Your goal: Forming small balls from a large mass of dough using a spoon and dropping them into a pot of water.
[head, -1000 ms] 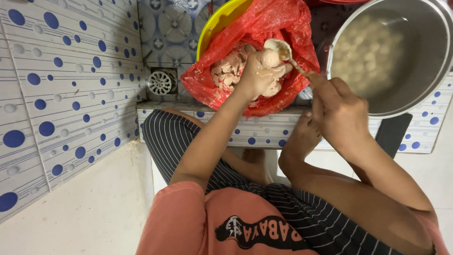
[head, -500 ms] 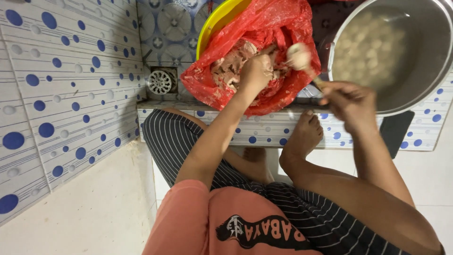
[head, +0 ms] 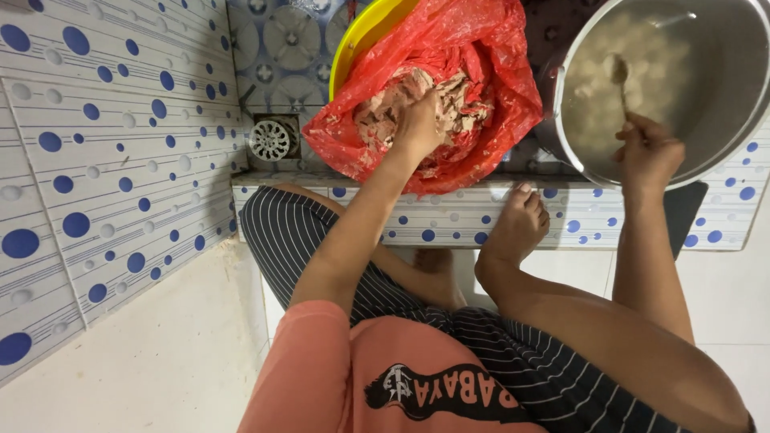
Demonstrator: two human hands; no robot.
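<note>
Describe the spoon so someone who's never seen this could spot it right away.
Find the big metal pot at the upper right, beside the red bag of minced meat. The spoon is held by the right hand over its pale contents, the only slim utensil in view.

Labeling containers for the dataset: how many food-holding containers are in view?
2. A yellow round plastic basin lined with a red plastic bag sits at top centre; a large grey metal pot sits top right. Others beyond the frame may be hidden.
</note>
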